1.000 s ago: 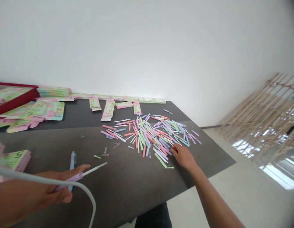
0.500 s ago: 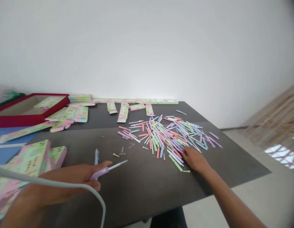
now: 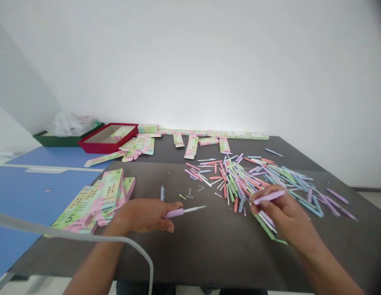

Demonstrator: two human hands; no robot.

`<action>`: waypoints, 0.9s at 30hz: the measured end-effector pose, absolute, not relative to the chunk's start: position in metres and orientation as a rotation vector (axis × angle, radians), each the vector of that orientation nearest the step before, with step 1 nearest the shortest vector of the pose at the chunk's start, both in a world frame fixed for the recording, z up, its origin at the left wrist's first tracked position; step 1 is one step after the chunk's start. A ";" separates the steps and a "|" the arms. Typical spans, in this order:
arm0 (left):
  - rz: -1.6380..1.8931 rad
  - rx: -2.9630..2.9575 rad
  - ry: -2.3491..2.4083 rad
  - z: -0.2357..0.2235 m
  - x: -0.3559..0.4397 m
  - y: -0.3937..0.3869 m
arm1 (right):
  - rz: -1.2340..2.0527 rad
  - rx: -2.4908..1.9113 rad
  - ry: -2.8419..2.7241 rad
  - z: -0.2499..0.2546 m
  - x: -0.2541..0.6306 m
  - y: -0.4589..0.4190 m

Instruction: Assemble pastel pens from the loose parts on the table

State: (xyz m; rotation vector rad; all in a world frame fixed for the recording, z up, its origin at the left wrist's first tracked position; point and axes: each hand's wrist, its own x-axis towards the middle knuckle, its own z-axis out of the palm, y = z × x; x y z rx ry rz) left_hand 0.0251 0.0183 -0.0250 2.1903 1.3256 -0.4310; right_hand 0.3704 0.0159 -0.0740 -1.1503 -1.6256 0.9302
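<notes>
My left hand [image 3: 141,216] is closed around a lilac pen half with a white refill [image 3: 184,211] sticking out to the right, just above the dark table [image 3: 208,246]. My right hand [image 3: 285,215] pinches a lilac pen barrel [image 3: 269,197] lifted off the near edge of a large scatter of pastel pen parts [image 3: 254,176]. A blue pen [image 3: 162,192] lies just beyond my left hand.
A stack of flat green-pink cartons [image 3: 101,198] sits left of my left hand. More cartons [image 3: 190,145] line the table's far edge beside a red box [image 3: 108,137] and a green tray [image 3: 64,139]. A blue surface [image 3: 30,184] is at left; a grey cable [image 3: 85,239] crosses in front.
My right hand has picked a lilac barrel out of the pile and lifted it toward me. My left hand still holds its pen piece. The view has swung left.
</notes>
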 end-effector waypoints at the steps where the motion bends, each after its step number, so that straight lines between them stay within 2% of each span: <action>1: -0.438 2.192 1.318 -0.025 0.026 0.019 | 1.062 -1.028 -1.592 -0.071 0.352 0.012; 4: -0.441 2.180 1.314 -0.025 0.028 0.020 | 1.272 -0.775 -1.465 -0.070 0.306 0.004; 8: -0.416 2.159 1.294 -0.025 0.028 0.020 | 1.354 -0.645 -1.329 -0.078 0.273 0.003; 27: -0.374 2.237 1.259 -0.021 0.031 0.016 | 1.459 -0.602 -1.258 -0.086 0.253 -0.002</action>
